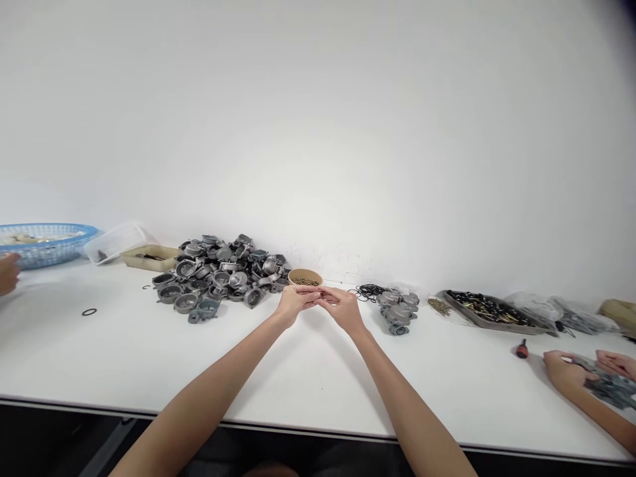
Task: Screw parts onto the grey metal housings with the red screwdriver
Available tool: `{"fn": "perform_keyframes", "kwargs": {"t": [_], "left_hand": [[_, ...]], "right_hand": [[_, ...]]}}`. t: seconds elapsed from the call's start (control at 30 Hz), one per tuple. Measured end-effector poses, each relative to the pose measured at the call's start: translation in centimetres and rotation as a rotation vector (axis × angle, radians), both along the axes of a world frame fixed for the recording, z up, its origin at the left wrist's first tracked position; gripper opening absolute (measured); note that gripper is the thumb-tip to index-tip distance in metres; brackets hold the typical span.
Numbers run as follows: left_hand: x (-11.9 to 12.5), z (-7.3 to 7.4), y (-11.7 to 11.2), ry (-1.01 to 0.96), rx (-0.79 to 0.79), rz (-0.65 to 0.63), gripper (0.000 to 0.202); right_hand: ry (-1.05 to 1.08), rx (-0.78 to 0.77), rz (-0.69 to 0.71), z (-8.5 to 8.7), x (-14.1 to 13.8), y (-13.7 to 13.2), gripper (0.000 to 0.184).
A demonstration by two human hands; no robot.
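Note:
My left hand and my right hand meet at the fingertips over the white table, just in front of a tan bowl of small brass-coloured parts. Both hands are closed in a pinch; whatever lies between the fingers is too small to make out. To their left rises a pile of grey metal housings, cup-shaped and open-topped. On the right are a tangle of thin black rings and a small group of grey metal assemblies.
Rightward lie loose brass parts, a tray of dark and brass-coloured pieces, plastic bags and a red-black screwdriver. A co-worker's hands hold grey metal. Leftward are a blue basket, another person's hand and a black ring.

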State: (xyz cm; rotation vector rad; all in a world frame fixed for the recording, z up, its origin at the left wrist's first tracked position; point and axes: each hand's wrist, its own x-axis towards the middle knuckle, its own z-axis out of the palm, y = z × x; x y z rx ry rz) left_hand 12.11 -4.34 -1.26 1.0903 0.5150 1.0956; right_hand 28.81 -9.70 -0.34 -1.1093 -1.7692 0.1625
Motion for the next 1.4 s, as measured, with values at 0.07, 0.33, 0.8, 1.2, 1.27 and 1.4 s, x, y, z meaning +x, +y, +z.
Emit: {"fn": "perform_keyframes", "kwargs": {"t": [0.07,0.33,0.8,1.2,1.27,1.4], "left_hand": [[-0.4,-0.2,0.3,0.029,-0.013,-0.029,0.051],[-1.6,-0.2,1.3,0.082,0.04,-0.114,0.051],[-2.4,-1.0,2.7,0.169,0.168,-0.159,0.057],[-2.2,-2.2,2.5,0.597,0.82,0.102,0.028],[-2.0,-2.5,2.4,0.599,0.826,0.094,0.025],[-1.8,-2.9,2.4,0.613,0.834,0.072,0.021]], "right_hand": [[-0.033,-0.047,-0.046,0.0,0.0,0.0,0.028],[0.021,-0.099,-0.003,-0.6,0.1,0.3,0.023],[0.067,-0.126,0.012,-1.5,-0.1,0.7,0.026],[-0.135,-0.189,-0.07,-2.1,0.1,1.4,0.026],[-0.162,-0.255,-0.046,-2.3,0.0,1.4,0.024],[-0.086,-0.323,-0.006,-2.7,-0.1,1.4,0.033]]}}
